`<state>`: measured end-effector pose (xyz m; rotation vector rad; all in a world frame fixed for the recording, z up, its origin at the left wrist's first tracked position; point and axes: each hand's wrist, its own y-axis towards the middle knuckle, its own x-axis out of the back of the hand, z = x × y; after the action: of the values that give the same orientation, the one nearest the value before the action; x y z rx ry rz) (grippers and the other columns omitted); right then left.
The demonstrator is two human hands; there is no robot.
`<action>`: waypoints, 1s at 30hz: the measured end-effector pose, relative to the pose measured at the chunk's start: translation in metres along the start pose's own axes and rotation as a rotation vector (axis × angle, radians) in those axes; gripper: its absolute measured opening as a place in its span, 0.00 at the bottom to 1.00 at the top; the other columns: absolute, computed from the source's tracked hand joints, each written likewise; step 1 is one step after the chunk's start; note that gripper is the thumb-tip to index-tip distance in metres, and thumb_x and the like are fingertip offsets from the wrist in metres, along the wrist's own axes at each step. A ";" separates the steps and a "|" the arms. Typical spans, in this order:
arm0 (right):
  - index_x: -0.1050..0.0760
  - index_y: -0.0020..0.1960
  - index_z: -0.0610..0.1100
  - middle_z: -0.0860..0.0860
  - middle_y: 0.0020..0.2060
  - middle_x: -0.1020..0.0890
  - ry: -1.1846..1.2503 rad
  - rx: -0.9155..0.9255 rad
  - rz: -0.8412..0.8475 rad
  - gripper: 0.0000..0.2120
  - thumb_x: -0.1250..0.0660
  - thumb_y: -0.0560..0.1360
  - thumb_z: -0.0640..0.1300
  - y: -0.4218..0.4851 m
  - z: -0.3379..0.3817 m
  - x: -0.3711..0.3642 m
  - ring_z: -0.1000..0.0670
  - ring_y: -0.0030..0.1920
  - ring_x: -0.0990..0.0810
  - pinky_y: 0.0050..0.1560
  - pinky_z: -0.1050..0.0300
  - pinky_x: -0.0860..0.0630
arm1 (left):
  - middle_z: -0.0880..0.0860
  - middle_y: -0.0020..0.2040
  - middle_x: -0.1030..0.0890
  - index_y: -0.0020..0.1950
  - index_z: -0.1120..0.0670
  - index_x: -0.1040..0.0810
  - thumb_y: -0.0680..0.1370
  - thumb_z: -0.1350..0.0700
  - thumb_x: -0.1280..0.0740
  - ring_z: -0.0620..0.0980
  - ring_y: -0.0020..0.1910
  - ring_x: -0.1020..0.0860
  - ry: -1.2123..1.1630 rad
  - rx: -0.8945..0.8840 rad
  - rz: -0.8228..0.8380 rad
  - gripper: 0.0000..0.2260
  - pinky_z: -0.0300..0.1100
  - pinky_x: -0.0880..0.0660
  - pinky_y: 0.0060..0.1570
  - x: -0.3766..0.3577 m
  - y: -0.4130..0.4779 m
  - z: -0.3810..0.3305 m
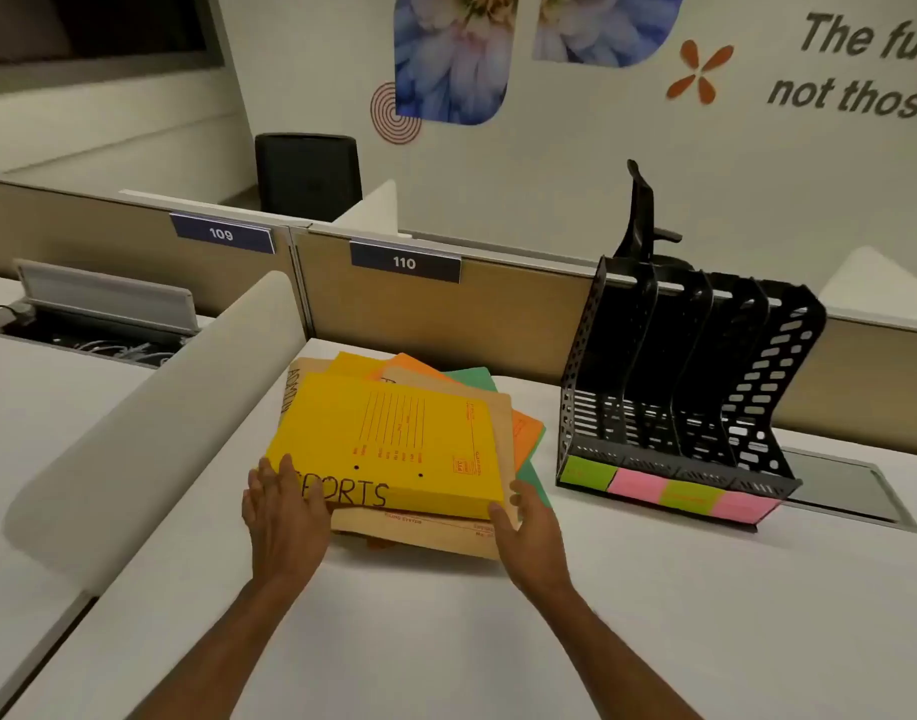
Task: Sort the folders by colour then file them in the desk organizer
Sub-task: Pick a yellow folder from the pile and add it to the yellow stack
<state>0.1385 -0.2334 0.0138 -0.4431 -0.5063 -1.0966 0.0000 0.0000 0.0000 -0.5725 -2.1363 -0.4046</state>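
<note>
stack of folders (448, 538), loosely fanned, lies on the tabletop (498, 641) just beyond both hands, touching both. yellow folder (394, 439) on top; tan, orange and green edges show past its far and right sides, so colours not yet sorted.

left hand (284, 506): fingers straight and flat on the yellow folder's near left corner, over the handwritten word there. pressing, not gripping.

right hand (529, 532): cups the stack's near right corner, thumb against the near edge, fingers curled round the right side. cannot tell whether it holds the yellow folder alone or the tan one under it too.

key relation: the yellow folder's long axis runs crosswise, from left hand to right hand, skewed a little so the right end sits nearer the person. its long near edge faces the wrists; the handwritten word reads left to right along it.

desk organizer (679, 407) stands right of the right hand and farther out, apart from the stack; the right hand is the nearer one. its slots run front to back between upright dividers and look unfilled; coloured sticky labels (653, 488) line the front lip.

judgement: a folder lying crosswise would need a quarter turn and tipping onto an edge to slide in. sorting comes first, likely by lifting the yellow one off by its near corners.
</note>
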 end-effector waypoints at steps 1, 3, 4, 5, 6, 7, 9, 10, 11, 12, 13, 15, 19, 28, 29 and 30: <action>0.33 0.72 0.43 0.45 0.66 0.25 0.063 -0.028 -0.005 0.23 0.35 0.80 0.49 0.005 0.000 -0.003 0.44 0.67 0.27 0.65 0.47 0.26 | 0.66 0.79 0.43 0.78 0.64 0.39 0.83 0.57 0.41 0.64 0.79 0.48 -0.013 0.017 -0.019 0.24 0.59 0.50 0.77 0.000 0.003 0.002; 0.34 0.73 0.43 0.44 0.69 0.27 0.142 -0.081 0.014 0.23 0.35 0.81 0.46 0.010 0.003 -0.007 0.43 0.68 0.29 0.66 0.48 0.28 | 0.66 0.79 0.43 0.77 0.64 0.40 0.83 0.62 0.41 0.64 0.79 0.47 -0.037 0.038 -0.029 0.23 0.60 0.49 0.77 0.000 0.008 0.005; 0.34 0.73 0.44 0.44 0.69 0.27 0.160 -0.108 0.025 0.22 0.35 0.81 0.46 0.013 0.003 -0.009 0.43 0.68 0.29 0.65 0.50 0.28 | 0.65 0.79 0.43 0.78 0.64 0.40 0.83 0.63 0.41 0.64 0.79 0.47 -0.049 0.042 -0.026 0.23 0.60 0.49 0.77 0.001 0.009 0.006; 0.34 0.73 0.44 0.43 0.68 0.27 0.176 -0.127 0.032 0.22 0.36 0.81 0.45 0.016 0.002 -0.012 0.44 0.67 0.28 0.63 0.52 0.28 | 0.65 0.79 0.43 0.78 0.63 0.40 0.82 0.64 0.42 0.63 0.80 0.47 -0.062 0.047 -0.025 0.23 0.59 0.49 0.77 -0.001 0.011 0.008; 0.34 0.73 0.45 0.43 0.67 0.26 0.192 -0.150 0.038 0.22 0.36 0.81 0.45 0.017 0.001 -0.015 0.44 0.66 0.28 0.61 0.53 0.28 | 0.64 0.80 0.43 0.78 0.63 0.40 0.82 0.64 0.42 0.63 0.80 0.47 -0.069 0.052 -0.025 0.23 0.59 0.49 0.77 -0.002 0.011 0.011; 0.35 0.73 0.45 0.44 0.67 0.26 0.213 -0.171 0.040 0.21 0.36 0.81 0.45 0.020 0.000 -0.017 0.45 0.64 0.27 0.58 0.53 0.27 | 0.64 0.80 0.43 0.78 0.63 0.40 0.82 0.65 0.42 0.62 0.80 0.46 -0.074 0.049 -0.031 0.23 0.59 0.48 0.76 -0.002 0.012 0.013; 0.35 0.72 0.45 0.44 0.66 0.26 0.253 -0.217 0.055 0.21 0.36 0.81 0.45 0.023 -0.002 -0.020 0.46 0.60 0.25 0.53 0.56 0.26 | 0.64 0.79 0.42 0.78 0.63 0.39 0.82 0.65 0.42 0.63 0.79 0.45 -0.085 0.047 -0.038 0.23 0.59 0.47 0.76 -0.003 0.015 0.016; 0.35 0.72 0.45 0.45 0.65 0.25 0.264 -0.231 0.063 0.20 0.37 0.81 0.45 0.025 -0.003 -0.022 0.46 0.59 0.25 0.48 0.59 0.26 | 0.65 0.79 0.41 0.77 0.63 0.39 0.82 0.66 0.42 0.63 0.79 0.44 -0.090 0.047 -0.036 0.23 0.59 0.47 0.76 -0.003 0.015 0.017; 0.34 0.71 0.46 0.45 0.64 0.25 0.267 -0.238 0.069 0.19 0.37 0.82 0.46 0.026 -0.004 -0.024 0.47 0.57 0.25 0.43 0.62 0.27 | 0.64 0.79 0.41 0.77 0.63 0.39 0.82 0.66 0.42 0.63 0.79 0.43 -0.095 0.046 -0.034 0.23 0.58 0.47 0.76 -0.004 0.016 0.018; 0.33 0.70 0.46 0.46 0.64 0.24 0.270 -0.241 0.070 0.18 0.38 0.82 0.46 0.027 -0.004 -0.026 0.48 0.56 0.25 0.40 0.64 0.28 | 0.64 0.79 0.41 0.77 0.63 0.39 0.82 0.66 0.42 0.62 0.79 0.43 -0.098 0.046 -0.032 0.23 0.58 0.47 0.76 -0.004 0.016 0.018; 0.33 0.69 0.46 0.46 0.63 0.24 0.277 -0.245 0.064 0.17 0.38 0.82 0.46 0.028 -0.005 -0.027 0.48 0.55 0.25 0.39 0.66 0.30 | 0.64 0.79 0.41 0.77 0.63 0.39 0.82 0.65 0.42 0.62 0.79 0.43 -0.100 0.047 -0.030 0.23 0.58 0.47 0.76 -0.004 0.017 0.019; 0.32 0.68 0.46 0.46 0.61 0.22 0.312 -0.269 0.031 0.16 0.37 0.81 0.46 0.030 -0.005 -0.028 0.48 0.54 0.24 0.38 0.65 0.30 | 0.64 0.79 0.41 0.78 0.63 0.39 0.82 0.65 0.42 0.62 0.79 0.43 -0.107 0.054 -0.022 0.23 0.58 0.47 0.76 -0.005 0.019 0.021; 0.29 0.66 0.45 0.44 0.54 0.19 0.444 -0.342 -0.074 0.17 0.32 0.79 0.45 0.036 -0.001 -0.025 0.47 0.50 0.21 0.37 0.59 0.27 | 0.64 0.79 0.41 0.78 0.62 0.39 0.84 0.62 0.42 0.63 0.78 0.41 -0.165 0.097 0.014 0.22 0.60 0.44 0.75 -0.001 0.024 0.022; 0.22 0.57 0.46 0.43 0.61 0.21 0.701 -0.412 -0.103 0.13 0.26 0.74 0.37 0.037 0.016 -0.024 0.40 0.60 0.22 0.50 0.46 0.19 | 0.53 0.46 0.18 0.52 0.54 0.23 0.82 0.55 0.38 0.60 0.47 0.20 -0.442 0.178 -0.284 0.05 0.53 0.24 0.46 0.007 -0.016 0.000; 0.22 0.56 0.46 0.43 0.62 0.22 0.715 -0.423 -0.098 0.13 0.26 0.74 0.37 0.035 0.016 -0.024 0.40 0.61 0.23 0.55 0.43 0.20 | 0.53 0.42 0.17 0.47 0.54 0.22 0.82 0.54 0.38 0.60 0.45 0.19 -0.518 0.232 -0.226 0.08 0.52 0.24 0.41 0.005 -0.023 -0.005; 0.22 0.56 0.46 0.43 0.63 0.22 0.723 -0.432 -0.094 0.12 0.26 0.74 0.37 0.033 0.017 -0.024 0.39 0.61 0.23 0.58 0.41 0.20 | 0.54 0.40 0.17 0.44 0.55 0.21 0.82 0.52 0.37 0.59 0.42 0.18 -0.597 0.301 -0.135 0.11 0.52 0.23 0.39 0.003 -0.030 -0.009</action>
<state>0.1571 -0.1934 0.0102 -0.3629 0.3575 -1.3672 -0.0115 -0.0286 0.0049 -0.4050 -2.7509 0.0340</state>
